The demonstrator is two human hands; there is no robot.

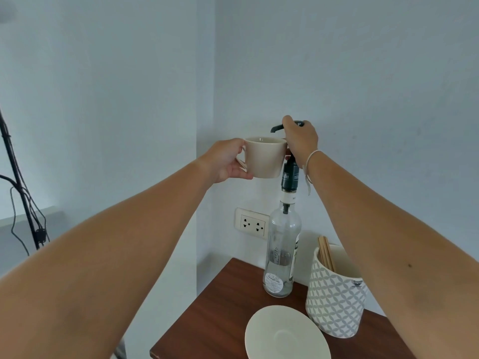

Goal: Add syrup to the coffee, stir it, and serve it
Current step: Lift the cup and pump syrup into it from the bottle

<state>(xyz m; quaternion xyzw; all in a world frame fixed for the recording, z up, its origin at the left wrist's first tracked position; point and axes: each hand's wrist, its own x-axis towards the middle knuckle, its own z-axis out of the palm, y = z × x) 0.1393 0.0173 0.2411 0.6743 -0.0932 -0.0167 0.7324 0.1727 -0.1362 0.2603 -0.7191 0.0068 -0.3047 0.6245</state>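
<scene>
Far left: dark cables hanging down the wall, no part of the job.

Left hand gripping the cream cup by its handle, fingers curled round it, thumb low at the base. Cup held in the air, well above the table, rim just under the dark spout of the pump. Best kept level and still, mouth centred below the spout tip so nothing runs down the outside. Coffee level not visible from this angle.

Right hand closed over the pump head, palm on top, fingers wrapped round it. Needs a straight downward press, slow and even, no sideways lean: tall narrow syrup bottle standing free on the table, likely to tip if shoved. Bottle glass looks nearly clear, so contents probably low; may take more than one stroke before anything comes.

Behind the bottle, a wall socket.

Below, a cream saucer at the near table edge, ready for serving. Just beside it to the right, a patterned holder with wooden stir sticks leaning inside, close to hand for the stirring.
</scene>
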